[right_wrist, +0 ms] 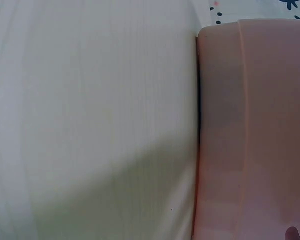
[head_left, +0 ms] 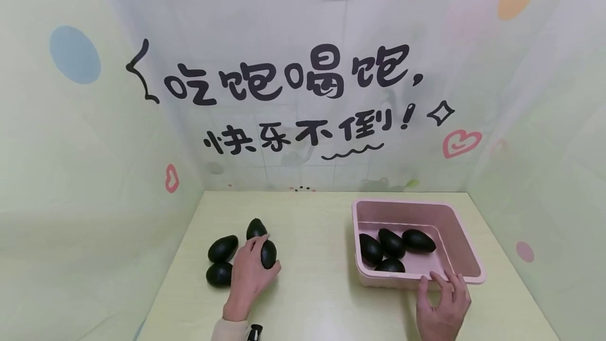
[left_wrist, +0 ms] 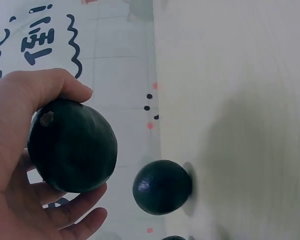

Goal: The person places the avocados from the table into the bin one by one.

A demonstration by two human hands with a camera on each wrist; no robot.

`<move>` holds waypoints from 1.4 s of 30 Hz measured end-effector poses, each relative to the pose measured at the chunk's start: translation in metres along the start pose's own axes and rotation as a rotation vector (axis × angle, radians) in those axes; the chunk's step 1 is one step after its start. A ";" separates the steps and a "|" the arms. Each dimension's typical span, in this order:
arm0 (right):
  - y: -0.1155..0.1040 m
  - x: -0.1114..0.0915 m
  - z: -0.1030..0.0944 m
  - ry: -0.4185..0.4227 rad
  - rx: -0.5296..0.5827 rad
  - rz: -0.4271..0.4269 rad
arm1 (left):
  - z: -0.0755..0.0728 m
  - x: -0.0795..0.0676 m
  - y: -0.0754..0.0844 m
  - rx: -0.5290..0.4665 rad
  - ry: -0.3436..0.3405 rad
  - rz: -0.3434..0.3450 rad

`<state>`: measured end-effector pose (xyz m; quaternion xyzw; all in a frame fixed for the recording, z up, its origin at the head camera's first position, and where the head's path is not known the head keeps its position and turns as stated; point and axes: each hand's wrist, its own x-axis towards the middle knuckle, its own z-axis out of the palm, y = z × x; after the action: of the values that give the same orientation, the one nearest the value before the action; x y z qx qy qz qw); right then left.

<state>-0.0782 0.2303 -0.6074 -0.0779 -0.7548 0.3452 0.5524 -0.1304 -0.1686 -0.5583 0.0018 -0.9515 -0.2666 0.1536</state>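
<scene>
My left hand [head_left: 248, 272] grips a dark green avocado [head_left: 268, 254], thumb on one side and fingers round the other. In the left wrist view the held avocado [left_wrist: 75, 147] shows its pale stem scar. Just beyond this hand lies another avocado [head_left: 256, 228]; two more, an upper one [head_left: 223, 249] and a lower one [head_left: 218, 274], are left of it, the lower partly hidden by the hand. My right hand [head_left: 444, 304] rests its loosely bent fingertips at the front rim of a pink plastic bin [head_left: 402, 212]. Several avocados [head_left: 418, 241] lie inside, mostly at its left.
The pale wooden table [head_left: 312, 257] stretches between the loose avocados and the bin. A printed cloth backdrop [head_left: 293, 30] stands behind the table and along both sides. The right wrist view is mostly tabletop [right_wrist: 100, 100] and the bin's outer wall [right_wrist: 222, 125].
</scene>
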 end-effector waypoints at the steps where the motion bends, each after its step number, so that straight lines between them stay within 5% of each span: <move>1: 0.000 0.000 0.000 0.001 0.001 0.000 | -0.001 0.001 0.001 -0.004 0.002 0.011; 14: 0.004 -0.001 0.000 -0.004 -0.003 -0.006 | -0.015 0.012 0.039 -0.148 -0.042 0.122; 19: 0.005 -0.001 0.000 0.000 0.004 -0.006 | -0.018 0.016 0.052 -0.125 -0.025 0.198; 42: -0.004 0.003 0.001 0.035 0.016 -0.029 | -0.018 0.023 0.079 -0.080 -0.094 0.311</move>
<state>-0.0793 0.2283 -0.6023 -0.0684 -0.7433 0.3419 0.5709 -0.1408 -0.1117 -0.4968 -0.1642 -0.9350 -0.2772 0.1483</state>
